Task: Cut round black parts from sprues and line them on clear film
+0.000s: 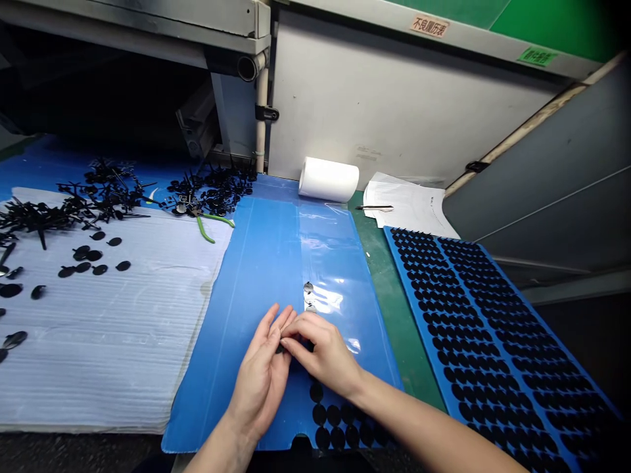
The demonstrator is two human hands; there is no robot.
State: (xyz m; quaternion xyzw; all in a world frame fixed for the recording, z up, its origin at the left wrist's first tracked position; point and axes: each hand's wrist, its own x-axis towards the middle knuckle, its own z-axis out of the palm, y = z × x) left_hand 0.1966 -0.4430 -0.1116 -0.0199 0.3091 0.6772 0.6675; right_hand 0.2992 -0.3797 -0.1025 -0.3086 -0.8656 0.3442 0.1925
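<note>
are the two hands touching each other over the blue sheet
Touching. The head view shows fingertips of the right hand pressed against fingers of the left hand, no gap, around a small dark piece.

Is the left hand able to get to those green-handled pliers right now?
Probably yes. The pliers lie in the open, up and left of the left hand, only flat blue board between. It and the right hand are pinching a small black piece, though.

Left hand (263, 374) and right hand (323, 355) pinch a small black disc (280, 348) together above the blue sheet (261, 276).
</note>
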